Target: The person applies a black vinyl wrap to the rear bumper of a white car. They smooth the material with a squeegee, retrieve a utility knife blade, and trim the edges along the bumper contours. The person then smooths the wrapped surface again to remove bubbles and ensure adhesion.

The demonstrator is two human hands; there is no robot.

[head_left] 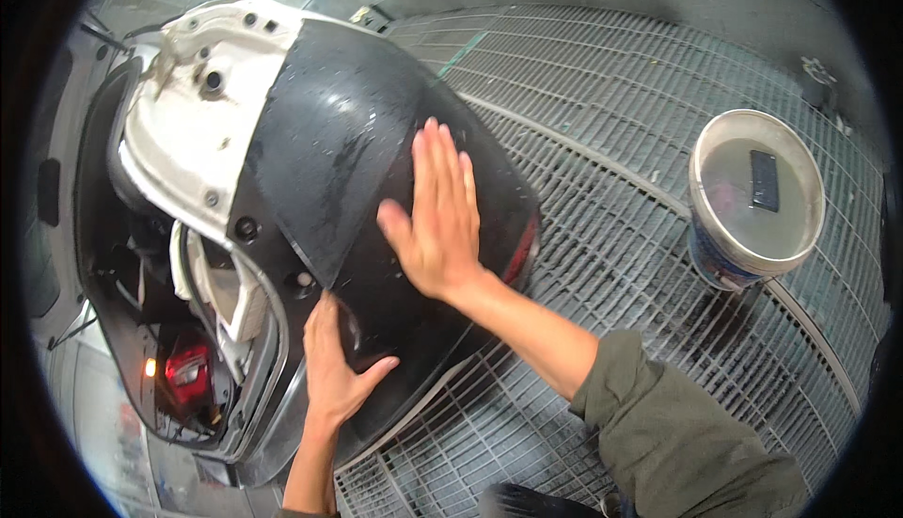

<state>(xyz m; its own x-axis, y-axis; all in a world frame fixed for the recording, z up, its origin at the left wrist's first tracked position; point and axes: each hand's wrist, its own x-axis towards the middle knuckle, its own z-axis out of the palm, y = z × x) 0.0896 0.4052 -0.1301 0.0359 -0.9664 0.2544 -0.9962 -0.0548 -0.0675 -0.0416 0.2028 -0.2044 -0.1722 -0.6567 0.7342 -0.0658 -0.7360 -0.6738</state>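
A black bumper (494, 189) covers the rear corner of a car. Across its upper part is a dark grey, wet-looking area (324, 132) with droplets, narrowing to a point near my left hand; whether it is a sheet or bare surface I cannot tell. My right hand (437, 212) lies on the bumper just right of that area, fingers stretched out and thumb apart. Lower left, my left hand (337, 372) has its fingers extended, with their tips by the narrow point and the thumb spread over the black surface. Neither hand holds anything visible.
White body metal (216, 109) with holes shows left of the bumper. Beyond it is the raised-lid opening with a red lamp (188, 372). To the right, a bucket (701, 179) of cloudy water with a dark rectangular block (765, 180) stands on the metal floor grating (602, 217).
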